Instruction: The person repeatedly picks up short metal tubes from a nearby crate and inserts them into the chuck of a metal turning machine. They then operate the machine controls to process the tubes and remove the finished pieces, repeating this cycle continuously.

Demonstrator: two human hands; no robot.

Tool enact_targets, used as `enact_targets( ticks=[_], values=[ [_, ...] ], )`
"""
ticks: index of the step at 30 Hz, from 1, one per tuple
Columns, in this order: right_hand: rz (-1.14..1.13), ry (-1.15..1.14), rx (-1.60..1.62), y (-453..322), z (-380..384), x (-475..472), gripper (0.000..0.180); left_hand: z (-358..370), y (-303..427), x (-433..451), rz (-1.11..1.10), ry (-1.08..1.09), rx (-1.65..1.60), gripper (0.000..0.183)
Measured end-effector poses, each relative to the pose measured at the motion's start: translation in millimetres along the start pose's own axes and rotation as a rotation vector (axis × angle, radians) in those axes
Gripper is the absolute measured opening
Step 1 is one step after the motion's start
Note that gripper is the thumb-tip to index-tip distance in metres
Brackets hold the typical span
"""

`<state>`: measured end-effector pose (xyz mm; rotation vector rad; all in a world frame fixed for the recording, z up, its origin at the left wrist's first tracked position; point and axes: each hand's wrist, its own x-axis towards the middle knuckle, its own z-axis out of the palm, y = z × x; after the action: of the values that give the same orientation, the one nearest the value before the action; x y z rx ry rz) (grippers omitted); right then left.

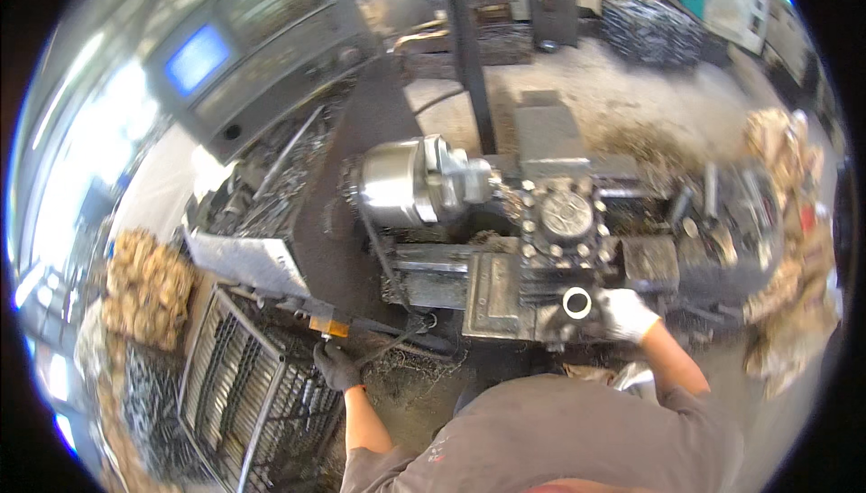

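A metal lathe stands before me. My left hand (338, 366), in a dark glove, is at the lower front of its headstock. The fingertips reach a small pale knob just under an orange block (329, 326); whether they grip it is unclear. My right hand (626, 315), in a white glove, rests at the carriage front, right beside an upright tube with a pale ring-shaped end (577, 303). Its fingers and whatever they hold are hidden. Above the carriage sits a bolted tool post (567, 215). To its left is a shiny chuck (399, 182) with a blurred workpiece (475, 180).
A wire crate (230, 385) stands at lower left beside stacked yellowish sacks (149, 286). Metal parts (254, 182) lie on the headstock. A dark post (470, 53) rises behind the lathe. Tools lie on the right end (717, 215); brown wrapping (788, 310) is beyond.
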<state>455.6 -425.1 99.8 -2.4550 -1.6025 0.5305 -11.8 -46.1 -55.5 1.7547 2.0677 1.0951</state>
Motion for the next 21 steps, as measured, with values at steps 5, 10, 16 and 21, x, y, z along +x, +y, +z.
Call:
enact_targets(
  ticks=[5, 10, 16, 21],
  values=[
    [-0.384, 0.162, 0.425, 21, -106, 27, 0.031, 12, -11, 23, 0.080, -0.051, 0.083, 0.047],
    [-0.606, 0.277, 0.244, -16, -160, 143, 0.043, 38, -40, 20, -0.356, -0.324, -0.856, 0.042],
    [-0.193, -0.673, 0.210, -37, -154, 280, 0.051, 72, -18, -86, -0.402, -0.361, -0.837, 0.022],
    [-0.274, -0.774, 0.674, 11, -101, 328, 0.047, 63, -14, -117, -0.421, -0.649, -0.779, 0.024]
  ],
)
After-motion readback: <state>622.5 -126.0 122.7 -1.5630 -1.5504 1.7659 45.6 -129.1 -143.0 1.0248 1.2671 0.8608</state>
